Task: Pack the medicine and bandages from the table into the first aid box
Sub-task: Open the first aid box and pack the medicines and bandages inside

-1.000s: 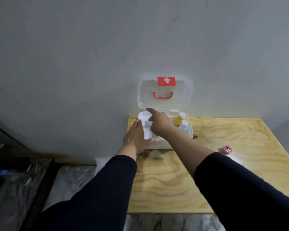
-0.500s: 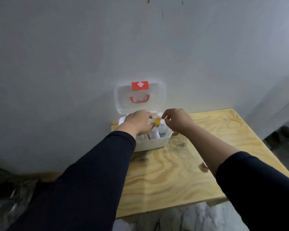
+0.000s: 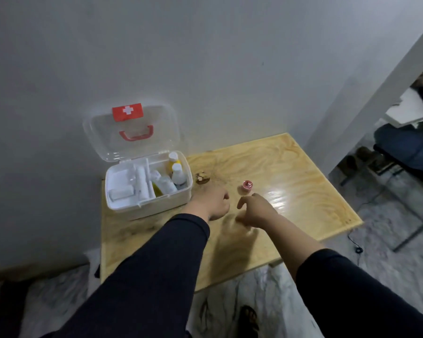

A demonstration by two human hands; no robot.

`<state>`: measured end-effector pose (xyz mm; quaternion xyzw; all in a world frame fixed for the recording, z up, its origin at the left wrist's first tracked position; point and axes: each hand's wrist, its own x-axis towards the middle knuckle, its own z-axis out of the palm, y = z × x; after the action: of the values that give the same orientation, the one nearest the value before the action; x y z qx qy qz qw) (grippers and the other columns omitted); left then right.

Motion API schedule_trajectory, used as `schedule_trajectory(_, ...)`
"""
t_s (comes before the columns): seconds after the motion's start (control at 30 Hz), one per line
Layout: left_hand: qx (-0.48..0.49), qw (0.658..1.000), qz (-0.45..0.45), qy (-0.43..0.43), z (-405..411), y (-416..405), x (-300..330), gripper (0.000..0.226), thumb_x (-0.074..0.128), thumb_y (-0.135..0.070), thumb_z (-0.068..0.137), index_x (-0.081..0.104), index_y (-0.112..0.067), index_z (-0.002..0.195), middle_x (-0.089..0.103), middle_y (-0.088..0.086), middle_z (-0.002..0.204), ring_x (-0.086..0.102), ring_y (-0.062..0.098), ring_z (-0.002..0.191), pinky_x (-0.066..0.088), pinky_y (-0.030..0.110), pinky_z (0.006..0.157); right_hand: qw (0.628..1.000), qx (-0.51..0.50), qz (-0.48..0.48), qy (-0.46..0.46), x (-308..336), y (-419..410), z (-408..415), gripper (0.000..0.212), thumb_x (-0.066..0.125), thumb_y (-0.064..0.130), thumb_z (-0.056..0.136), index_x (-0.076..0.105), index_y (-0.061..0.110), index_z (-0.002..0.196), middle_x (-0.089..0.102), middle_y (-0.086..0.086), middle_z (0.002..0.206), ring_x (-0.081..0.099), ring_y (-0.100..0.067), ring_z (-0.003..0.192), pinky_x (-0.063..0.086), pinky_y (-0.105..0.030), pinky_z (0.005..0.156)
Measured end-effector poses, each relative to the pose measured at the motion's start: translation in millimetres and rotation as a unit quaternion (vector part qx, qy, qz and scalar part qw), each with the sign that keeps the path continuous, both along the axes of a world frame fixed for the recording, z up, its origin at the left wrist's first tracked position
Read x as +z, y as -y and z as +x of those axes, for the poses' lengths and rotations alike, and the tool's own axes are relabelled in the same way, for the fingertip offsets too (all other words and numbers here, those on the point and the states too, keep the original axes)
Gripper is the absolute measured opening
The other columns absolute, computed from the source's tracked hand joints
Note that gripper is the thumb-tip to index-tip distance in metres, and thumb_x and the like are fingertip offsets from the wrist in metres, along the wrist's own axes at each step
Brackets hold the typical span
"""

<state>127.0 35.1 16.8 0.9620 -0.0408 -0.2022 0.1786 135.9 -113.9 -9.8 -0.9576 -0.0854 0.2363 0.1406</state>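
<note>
Head view: first aid box (image 3: 148,189) open, bottles and bandages packed inside. Small pink item (image 3: 247,186) left on table (image 3: 291,172). Left hand (image 3: 211,203) loosely curled, empty; right hand (image 3: 255,209) half-open, empty, just short of pink item.

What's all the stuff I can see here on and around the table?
first aid box: one, white with a clear lid standing open, at the table's back left by the wall
bottles: several, white and yellow, in the box's right compartment
bandage rolls: a few, white, in the box's left compartment
small round item: one, pink, loose on the table right of the box
wooden table: one, light plywood, with a dark knot near the box
wall: grey, behind the table
left hand: empty, over the table beside the box
right hand: empty, fingers just short of the pink item
sleeves: two, dark
</note>
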Motion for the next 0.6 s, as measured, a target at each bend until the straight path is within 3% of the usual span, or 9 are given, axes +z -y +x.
schedule_trajectory(0.13,0.006,1.0,0.007,-0.014,2.6,7.8,-15.5,0.039,0.051,-0.031,0.09,0.058,-0.019,0.126,0.06,0.004,0.129,0.057,0.026,0.114,0.05,0.037,0.091,0.998,-0.021,0.041,0.045,-17.3,9.1,3.7,0.024,0.055,0.01,0.083,0.065,0.014,0.104,0.055,-0.014,0.114,0.057,-0.031,0.105,0.047,-0.033,0.086)
schedule_trajectory(0.23,0.015,1.0,0.008,-0.012,5.7,10.7,-20.0,0.037,0.052,-0.035,0.09,0.061,-0.018,0.121,0.063,0.005,0.121,0.059,0.026,0.108,0.05,0.035,0.085,0.988,-0.036,0.081,0.123,-13.7,11.3,25.4,0.035,0.053,0.005,0.081,0.057,0.009,0.116,0.057,-0.016,0.116,0.054,-0.034,0.108,0.047,-0.036,0.083)
schedule_trajectory(0.33,0.03,0.999,0.009,-0.013,10.5,14.0,-19.5,0.034,0.052,-0.034,0.09,0.062,-0.016,0.117,0.065,0.005,0.115,0.06,0.027,0.102,0.049,0.033,0.077,0.98,-0.046,0.089,0.175,-8.8,7.9,50.4,0.034,0.052,0.007,0.087,0.054,0.008,0.121,0.056,-0.016,0.118,0.051,-0.035,0.111,0.047,-0.037,0.079)
schedule_trajectory(0.5,0.055,0.998,0.03,-0.007,19.6,17.7,-15.6,0.032,0.05,-0.034,0.091,0.062,-0.017,0.115,0.065,0.005,0.112,0.06,0.028,0.1,0.051,0.036,0.08,0.987,0.018,0.017,0.161,-14.7,8.4,71.6,0.029,0.046,0.001,0.089,0.064,0.008,0.111,0.061,-0.012,0.111,0.055,-0.032,0.107,0.049,-0.034,0.077)
schedule_trajectory(0.6,0.073,0.997,0.033,-0.009,21.9,21.2,-14.6,0.038,0.049,-0.036,0.092,0.059,-0.02,0.125,0.063,0.003,0.121,0.059,0.026,0.108,0.051,0.037,0.084,0.987,0.051,-0.008,0.149,-19.9,9.9,72.4,0.028,0.047,0.0,0.088,0.067,0.01,0.105,0.063,-0.01,0.105,0.059,-0.031,0.101,0.045,-0.03,0.068)
